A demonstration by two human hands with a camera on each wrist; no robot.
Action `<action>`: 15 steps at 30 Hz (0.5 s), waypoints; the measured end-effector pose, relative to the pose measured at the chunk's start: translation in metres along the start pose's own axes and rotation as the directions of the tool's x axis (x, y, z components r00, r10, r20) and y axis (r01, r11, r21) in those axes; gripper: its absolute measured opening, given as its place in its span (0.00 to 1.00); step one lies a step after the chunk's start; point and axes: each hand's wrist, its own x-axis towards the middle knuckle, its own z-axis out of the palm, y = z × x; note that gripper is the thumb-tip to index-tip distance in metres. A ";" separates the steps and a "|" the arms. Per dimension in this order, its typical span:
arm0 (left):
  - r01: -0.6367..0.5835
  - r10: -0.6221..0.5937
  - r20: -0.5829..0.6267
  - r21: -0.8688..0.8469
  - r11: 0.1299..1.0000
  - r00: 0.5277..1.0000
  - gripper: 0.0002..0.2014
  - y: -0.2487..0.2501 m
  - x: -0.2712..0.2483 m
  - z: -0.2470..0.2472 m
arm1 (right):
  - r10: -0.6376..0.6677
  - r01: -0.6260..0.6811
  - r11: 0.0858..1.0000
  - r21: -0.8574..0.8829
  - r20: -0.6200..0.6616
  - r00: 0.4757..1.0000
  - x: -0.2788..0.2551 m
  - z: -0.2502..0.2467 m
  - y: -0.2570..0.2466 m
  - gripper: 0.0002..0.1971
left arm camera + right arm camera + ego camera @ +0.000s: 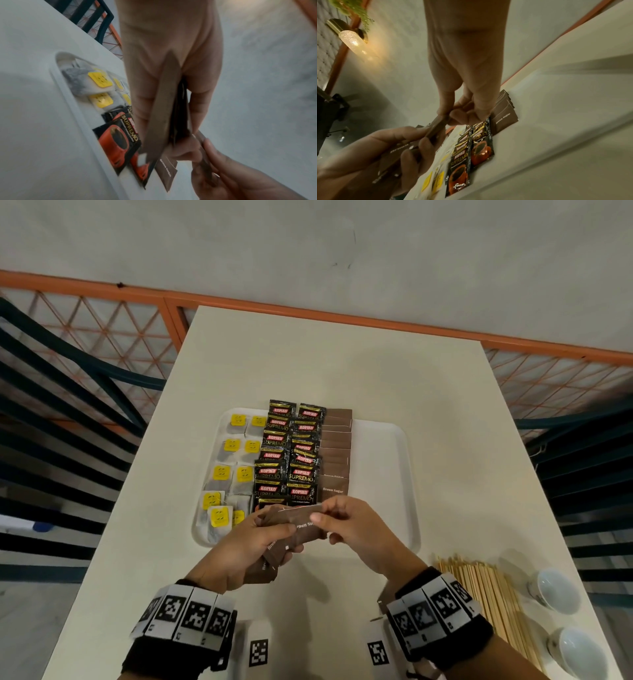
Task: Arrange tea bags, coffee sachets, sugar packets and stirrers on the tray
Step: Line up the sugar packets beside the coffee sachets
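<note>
A white tray (394, 467) holds yellow-tagged tea bags (233, 460) at its left, black Kopiko coffee sachets (291, 453) in two columns in the middle, and a column of brown sugar packets (337, 450) to their right. Above the tray's near edge my left hand (246, 546) grips a fanned stack of brown sugar packets (274, 556). My right hand (352, 525) pinches the top packet (301, 517) of that stack by its end. In the left wrist view the stack (164, 111) sits between thumb and fingers.
Wooden stirrers (486, 587) lie in a pile on the cream table (342, 364) at the near right, beside two white cups (558, 587). The tray's right part is bare. Dark slatted chairs stand at both sides, an orange lattice railing behind.
</note>
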 end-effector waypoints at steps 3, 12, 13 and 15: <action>0.003 -0.003 -0.008 -0.081 0.997 1.000 0.11 -0.007 -0.002 -0.007 | 0.029 -0.032 0.999 0.042 0.067 0.997 -0.005 -0.004 0.010 0.02; -0.066 0.029 -0.080 -0.508 0.859 0.996 0.19 -0.006 -0.016 -0.038 | 0.049 -0.065 0.997 -0.037 -0.338 0.940 0.016 -0.039 0.030 0.05; -0.074 0.032 -0.088 -0.527 0.846 0.996 0.20 -0.006 -0.015 -0.039 | 0.038 -0.065 0.996 -0.063 -0.363 0.931 0.022 -0.040 0.031 0.06; -0.086 0.036 -0.099 -0.567 0.819 0.994 0.29 -0.006 -0.012 -0.041 | 0.024 -0.064 0.994 -0.090 -0.385 0.923 0.031 -0.042 0.033 0.08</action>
